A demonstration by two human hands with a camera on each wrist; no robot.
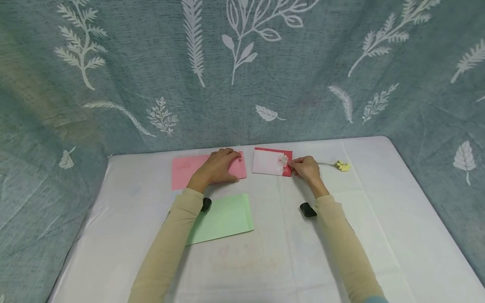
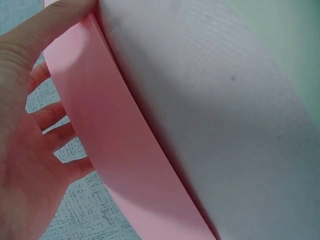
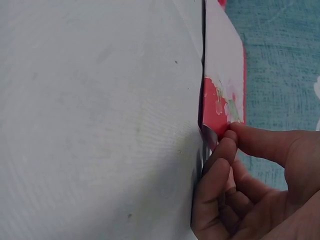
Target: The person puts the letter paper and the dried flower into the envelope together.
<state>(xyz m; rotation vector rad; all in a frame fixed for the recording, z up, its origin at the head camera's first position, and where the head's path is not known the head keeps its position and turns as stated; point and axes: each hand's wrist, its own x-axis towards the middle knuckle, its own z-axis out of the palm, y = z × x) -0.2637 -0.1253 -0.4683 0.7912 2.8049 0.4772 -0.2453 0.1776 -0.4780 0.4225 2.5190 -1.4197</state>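
A pink envelope (image 1: 185, 166) lies toward the back of the table, left of the middle. My left hand (image 1: 217, 166) spans its right part, the thumb at the near edge and the fingers at the far edge in the left wrist view. To its right is a red-bordered white card (image 1: 267, 162) with a printed flower design. My right hand (image 1: 307, 168) pinches the card's right end between thumb and index finger, and the corner (image 3: 214, 117) bends up slightly there. The other right fingers are curled in.
Nearer the front lies a light green envelope (image 1: 223, 219), partly hidden by the left sleeve. A small yellow flower (image 1: 342, 166) on a thin stem lies right of the right hand. A patterned grey-green curtain (image 1: 212, 113) hangs behind the white-covered table (image 1: 265, 269).
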